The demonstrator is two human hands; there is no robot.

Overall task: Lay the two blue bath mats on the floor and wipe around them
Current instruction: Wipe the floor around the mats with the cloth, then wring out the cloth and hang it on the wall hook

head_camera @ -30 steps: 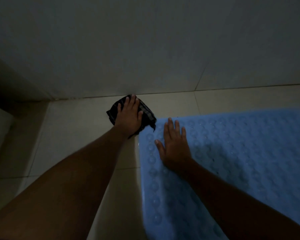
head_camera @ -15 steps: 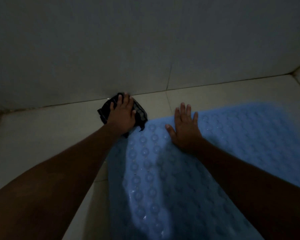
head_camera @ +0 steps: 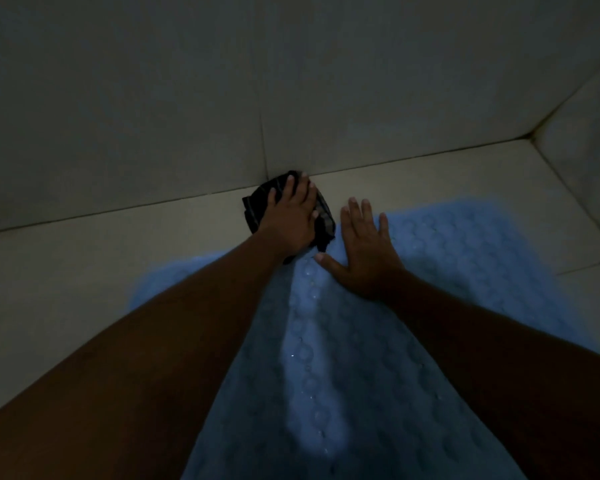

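Observation:
A blue bath mat (head_camera: 465, 258) with round bumps lies flat on the pale tiled floor and fills the lower middle and right of the view. My right hand (head_camera: 364, 251) rests palm down on its far edge, fingers spread. My left hand (head_camera: 291, 216) presses a dark striped cloth (head_camera: 257, 206) onto the floor just beyond the mat, right where the floor meets the wall. Only one mat can be made out; my forearms hide part of it.
A tiled wall (head_camera: 291, 81) rises straight ahead, and a second wall (head_camera: 589, 140) forms a corner at the far right. Bare floor tiles (head_camera: 66, 271) stretch to the left of the mat. The room is dim.
My left hand has slid the cloth to the right along the foot of the wall. My right hand stays flat on the mat, and my view has swung right, showing the corner.

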